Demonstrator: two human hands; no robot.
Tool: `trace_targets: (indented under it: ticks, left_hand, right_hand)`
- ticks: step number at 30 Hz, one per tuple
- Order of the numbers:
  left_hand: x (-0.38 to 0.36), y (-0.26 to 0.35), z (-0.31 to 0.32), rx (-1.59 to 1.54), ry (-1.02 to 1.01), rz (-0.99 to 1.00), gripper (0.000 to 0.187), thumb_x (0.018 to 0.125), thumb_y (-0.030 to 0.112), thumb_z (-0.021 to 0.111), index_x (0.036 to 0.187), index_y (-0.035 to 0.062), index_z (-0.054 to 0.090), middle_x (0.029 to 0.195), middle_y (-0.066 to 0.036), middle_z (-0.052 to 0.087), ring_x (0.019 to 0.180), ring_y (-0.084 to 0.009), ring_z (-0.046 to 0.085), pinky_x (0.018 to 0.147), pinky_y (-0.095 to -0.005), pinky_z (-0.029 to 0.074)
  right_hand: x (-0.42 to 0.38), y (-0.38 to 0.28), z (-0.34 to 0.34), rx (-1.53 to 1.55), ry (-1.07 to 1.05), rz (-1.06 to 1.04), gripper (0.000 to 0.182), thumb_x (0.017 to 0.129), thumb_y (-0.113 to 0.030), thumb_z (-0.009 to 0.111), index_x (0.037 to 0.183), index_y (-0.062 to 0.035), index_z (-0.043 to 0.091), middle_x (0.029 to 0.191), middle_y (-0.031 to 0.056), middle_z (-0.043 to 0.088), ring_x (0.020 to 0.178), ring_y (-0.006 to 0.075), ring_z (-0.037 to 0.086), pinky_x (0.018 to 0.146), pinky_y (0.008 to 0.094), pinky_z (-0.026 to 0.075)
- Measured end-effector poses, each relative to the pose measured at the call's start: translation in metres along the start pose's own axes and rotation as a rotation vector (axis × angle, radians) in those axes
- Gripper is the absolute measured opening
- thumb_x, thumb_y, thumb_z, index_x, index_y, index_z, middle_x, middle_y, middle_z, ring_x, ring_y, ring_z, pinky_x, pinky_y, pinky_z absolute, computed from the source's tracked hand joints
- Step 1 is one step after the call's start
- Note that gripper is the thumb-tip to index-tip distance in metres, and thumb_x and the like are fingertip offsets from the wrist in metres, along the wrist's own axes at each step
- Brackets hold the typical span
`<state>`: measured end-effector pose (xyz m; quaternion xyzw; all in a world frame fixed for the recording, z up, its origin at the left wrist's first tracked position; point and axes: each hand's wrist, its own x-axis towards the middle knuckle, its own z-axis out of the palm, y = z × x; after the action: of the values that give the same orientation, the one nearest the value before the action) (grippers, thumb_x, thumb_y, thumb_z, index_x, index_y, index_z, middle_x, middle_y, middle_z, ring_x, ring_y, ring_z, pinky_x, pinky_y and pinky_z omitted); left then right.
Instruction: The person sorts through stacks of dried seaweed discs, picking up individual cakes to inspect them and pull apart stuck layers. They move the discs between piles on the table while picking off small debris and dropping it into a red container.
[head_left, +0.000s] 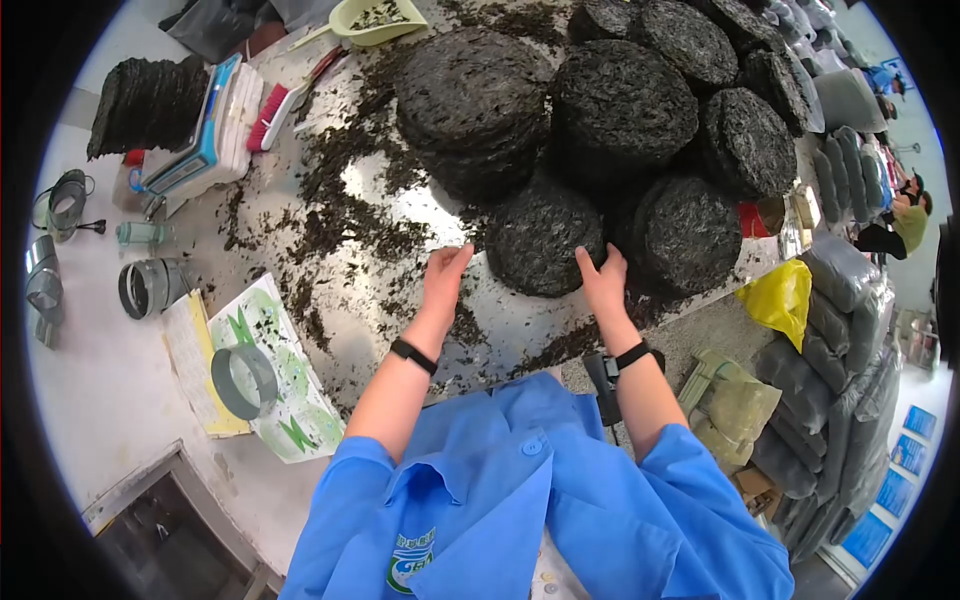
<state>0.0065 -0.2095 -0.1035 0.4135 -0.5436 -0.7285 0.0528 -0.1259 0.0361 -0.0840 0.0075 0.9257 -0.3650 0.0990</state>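
Observation:
Before me stands a low stack of dark, round, flaky cakes [543, 238] that look like pressed dried seaweed. My left hand [443, 283] is just left of it, fingers stretched out and holding nothing. At its right edge, my right hand [604, 284] is open, the thumb at the rim and the fingers spread towards a neighbouring stack of cakes [690, 237]. Taller stacks rise behind, a wide one [470, 105] at left and another [625, 110] at centre. Dark flakes [350, 205] lie scattered over the shiny metal tabletop [395, 195].
A red-bristled brush [270, 118] and a pale green scoop [375, 20] lie at the back left. On the left are a metal ring [244, 381] on printed sheets [290, 370] and a clear tape roll [155, 288]. Filled dark bags [835, 370] are piled right; a person [908, 218] is beyond.

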Motion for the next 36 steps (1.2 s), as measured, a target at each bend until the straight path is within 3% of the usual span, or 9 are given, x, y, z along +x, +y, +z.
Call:
trace_targets:
  ticks: [2, 4, 9, 17, 20, 26, 28, 29, 36]
  left_hand:
    - [0.023, 0.020, 0.033, 0.038, 0.089, -0.194, 0.057, 0.090, 0.042, 0.077, 0.126, 0.0009, 0.058, 0.113, -0.004, 0.063, 0.099, -0.0150, 0.058, 0.086, -0.0303, 0.046]
    - [0.061, -0.008, 0.048, -0.168, -0.226, -0.311, 0.070, 0.087, 0.041, 0.080, 0.135, -0.0017, 0.053, 0.128, -0.012, 0.062, 0.116, -0.0212, 0.058, 0.096, -0.0343, 0.046]
    - [0.044, -0.024, 0.045, -0.003, -0.240, -0.078, 0.087, 0.072, 0.017, 0.091, 0.140, -0.0098, 0.045, 0.129, -0.019, 0.063, 0.119, -0.0290, 0.061, 0.106, -0.0393, 0.047]
    - [-0.039, 0.011, -0.041, 0.585, -0.406, 0.512, 0.102, 0.067, 0.006, 0.090, 0.150, 0.0010, 0.032, 0.139, -0.015, 0.051, 0.132, -0.0260, 0.050, 0.111, -0.0375, 0.042]
    - [-0.038, 0.009, -0.041, 0.595, -0.523, 0.356, 0.105, 0.066, 0.006, 0.091, 0.151, 0.0006, 0.030, 0.139, -0.015, 0.050, 0.133, -0.0238, 0.048, 0.113, -0.0357, 0.039]
    - [0.005, -0.056, -0.064, 0.786, -0.572, 0.569, 0.100, 0.072, 0.012, 0.088, 0.153, 0.0009, 0.030, 0.147, -0.017, 0.047, 0.135, -0.0272, 0.048, 0.116, -0.0361, 0.035]
    - [0.011, -0.056, -0.059, 1.161, -0.570, 0.995, 0.096, 0.073, 0.014, 0.087, 0.152, 0.0007, 0.033, 0.148, -0.018, 0.046, 0.135, -0.0296, 0.048, 0.114, -0.0384, 0.037]
    - [0.007, -0.068, -0.058, 0.571, -0.559, 0.473, 0.091, 0.073, 0.011, 0.088, 0.148, 0.0005, 0.037, 0.145, -0.017, 0.050, 0.129, -0.0305, 0.053, 0.110, -0.0399, 0.042]
    - [-0.083, 0.050, -0.003, 0.151, -0.675, 0.192, 0.110, 0.071, 0.021, 0.093, 0.153, 0.0021, 0.023, 0.144, -0.015, 0.050, 0.134, -0.0284, 0.050, 0.111, -0.0393, 0.041]
  right_hand:
    - [0.011, 0.014, 0.022, 0.076, -0.014, 0.067, 0.088, 0.090, -0.048, 0.072, 0.144, 0.0137, 0.039, 0.145, 0.0340, 0.044, 0.137, 0.0413, 0.043, 0.114, 0.0448, 0.035]
    - [0.021, 0.026, 0.040, 0.636, -0.070, 0.380, 0.090, 0.093, -0.048, 0.068, 0.151, 0.0102, 0.031, 0.152, 0.0280, 0.041, 0.140, 0.0373, 0.041, 0.114, 0.0431, 0.034]
    - [0.005, 0.013, 0.016, 1.114, -0.483, 0.404, 0.083, 0.093, -0.032, 0.072, 0.156, -0.0012, 0.027, 0.152, 0.0160, 0.044, 0.140, 0.0275, 0.043, 0.116, 0.0380, 0.034]
    - [-0.045, -0.009, -0.043, 0.441, -0.488, -0.539, 0.118, 0.057, -0.015, 0.094, 0.155, -0.0051, 0.028, 0.150, 0.0201, 0.038, 0.143, 0.0339, 0.037, 0.119, 0.0432, 0.032]
    - [-0.055, 0.005, -0.017, 0.256, -0.462, -0.637, 0.118, 0.056, -0.016, 0.094, 0.153, -0.0052, 0.029, 0.150, 0.0217, 0.037, 0.141, 0.0394, 0.037, 0.119, 0.0446, 0.032]
    - [-0.064, 0.004, 0.008, 0.292, -0.419, -0.628, 0.113, 0.058, -0.013, 0.090, 0.151, -0.0038, 0.027, 0.147, 0.0200, 0.040, 0.138, 0.0381, 0.040, 0.117, 0.0430, 0.033]
    - [-0.067, 0.023, 0.021, 0.324, -0.445, -0.523, 0.112, 0.058, -0.014, 0.090, 0.150, -0.0030, 0.027, 0.145, 0.0202, 0.041, 0.135, 0.0374, 0.043, 0.115, 0.0414, 0.035]
    - [-0.072, 0.023, 0.021, 0.254, -0.368, -0.529, 0.107, 0.061, -0.016, 0.090, 0.148, -0.0020, 0.030, 0.141, 0.0204, 0.045, 0.131, 0.0365, 0.048, 0.113, 0.0405, 0.038]
    - [-0.091, -0.038, -0.099, 0.585, -0.274, -0.170, 0.092, 0.064, -0.017, 0.095, 0.138, -0.0025, 0.043, 0.127, 0.0123, 0.058, 0.118, 0.0226, 0.058, 0.102, 0.0368, 0.047]
